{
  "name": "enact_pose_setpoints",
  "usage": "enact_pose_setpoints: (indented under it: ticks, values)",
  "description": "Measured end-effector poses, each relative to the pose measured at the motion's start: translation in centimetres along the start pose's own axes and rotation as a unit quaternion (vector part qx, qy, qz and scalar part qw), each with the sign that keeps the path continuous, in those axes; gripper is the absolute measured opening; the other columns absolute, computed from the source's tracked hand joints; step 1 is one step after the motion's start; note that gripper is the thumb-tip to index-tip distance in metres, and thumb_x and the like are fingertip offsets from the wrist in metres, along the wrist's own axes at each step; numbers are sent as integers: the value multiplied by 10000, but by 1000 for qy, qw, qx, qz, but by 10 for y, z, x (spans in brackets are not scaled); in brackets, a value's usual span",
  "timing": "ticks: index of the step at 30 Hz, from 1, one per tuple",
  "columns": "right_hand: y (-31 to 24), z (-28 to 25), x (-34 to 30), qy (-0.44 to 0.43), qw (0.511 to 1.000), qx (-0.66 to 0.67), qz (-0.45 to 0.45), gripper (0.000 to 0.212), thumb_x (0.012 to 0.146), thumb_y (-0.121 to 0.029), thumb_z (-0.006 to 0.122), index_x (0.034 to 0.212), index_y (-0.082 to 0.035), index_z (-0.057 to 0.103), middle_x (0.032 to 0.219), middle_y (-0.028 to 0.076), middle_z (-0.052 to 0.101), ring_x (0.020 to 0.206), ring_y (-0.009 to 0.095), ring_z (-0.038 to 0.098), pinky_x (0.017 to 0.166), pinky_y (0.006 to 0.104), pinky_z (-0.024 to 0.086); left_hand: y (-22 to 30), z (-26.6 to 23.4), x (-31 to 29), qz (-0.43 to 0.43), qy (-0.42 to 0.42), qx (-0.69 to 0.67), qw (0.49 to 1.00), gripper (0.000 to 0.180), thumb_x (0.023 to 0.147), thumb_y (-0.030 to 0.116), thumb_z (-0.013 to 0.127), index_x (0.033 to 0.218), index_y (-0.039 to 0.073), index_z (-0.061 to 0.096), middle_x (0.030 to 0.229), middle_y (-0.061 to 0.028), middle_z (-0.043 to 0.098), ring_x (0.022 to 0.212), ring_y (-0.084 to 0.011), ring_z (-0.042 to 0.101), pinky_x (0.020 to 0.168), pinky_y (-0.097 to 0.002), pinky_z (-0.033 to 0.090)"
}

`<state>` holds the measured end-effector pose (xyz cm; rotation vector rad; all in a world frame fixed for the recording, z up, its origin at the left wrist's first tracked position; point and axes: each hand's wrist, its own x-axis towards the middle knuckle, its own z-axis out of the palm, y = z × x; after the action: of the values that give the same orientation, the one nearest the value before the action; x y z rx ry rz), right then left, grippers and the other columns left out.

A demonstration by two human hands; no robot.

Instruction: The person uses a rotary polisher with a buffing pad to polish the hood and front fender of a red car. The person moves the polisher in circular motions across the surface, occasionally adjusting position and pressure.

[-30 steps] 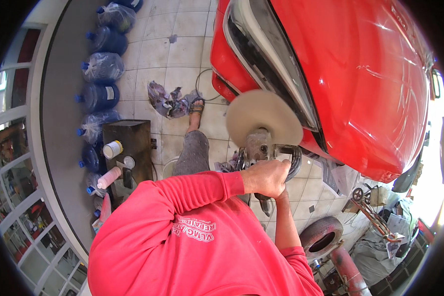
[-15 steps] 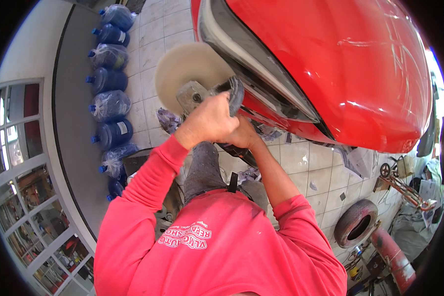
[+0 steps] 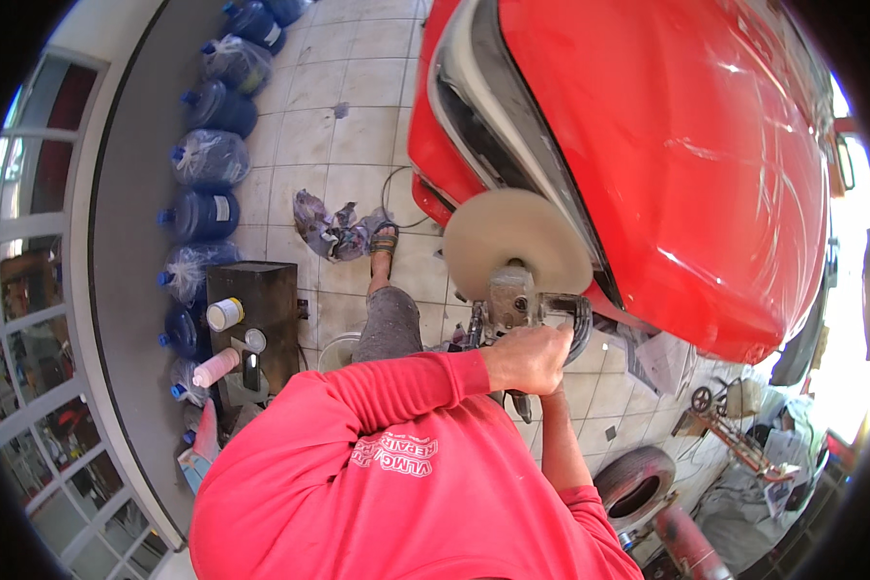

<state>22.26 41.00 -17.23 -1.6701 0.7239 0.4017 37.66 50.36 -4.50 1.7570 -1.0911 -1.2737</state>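
Observation:
My left hand (image 3: 534, 358) is wrapped round the black loop handle (image 3: 580, 324) of a power polisher (image 3: 510, 302). Just behind it, my right hand (image 3: 554, 394) is mostly hidden; it closes on the polisher's rear part. The wide round buffing pad (image 3: 512, 232), pale beige and smeared as if spinning, faces the red car (image 3: 667, 193). It overlaps the dark headlight opening (image 3: 474, 116) and pale trim along the car's edge. Whether the pad touches the paint, I cannot tell.
Blue water jugs (image 3: 220, 108) line the left wall. A dark box (image 3: 280, 314) holds a pink bottle (image 3: 217, 367) and a white tub (image 3: 225, 314). Crumpled plastic (image 3: 333, 227) and a cable (image 3: 389, 188) lie near my foot. A tyre (image 3: 636, 483) lies at lower right.
The polisher and both hands have moved right and nearer to me. My view has shifted, so the box with bottles and my sandalled foot now show.

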Motion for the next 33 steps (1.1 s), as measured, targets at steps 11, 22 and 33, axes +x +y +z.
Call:
enact_pose_setpoints:
  ticks: [11,22,33]
  values:
    - [-164,83,165,-16,990,-96,-105,752,689,-407,971,1288,-35,709,1189,196,795,1160,352,766,981,458,577,-87,-205,-34,0,168,52,984,333,793,117,681,1082,-38,624,891,-326,712,927,-508,727,788,-552,587]
    - [-141,68,157,-48,993,-61,-85,583,661,-445,976,1026,-27,796,967,152,818,909,275,804,842,433,613,-82,-207,-27,-61,126,-52,989,387,767,100,664,1119,-61,646,796,-278,723,716,-396,777,641,-492,604]
    - [-47,2,1,-12,998,-36,42,491,730,-327,1008,1056,-17,810,984,105,825,875,167,773,747,369,634,-55,-47,12,-64,10,-106,992,356,780,108,693,1028,-143,649,841,-348,721,766,-447,764,676,-518,595]
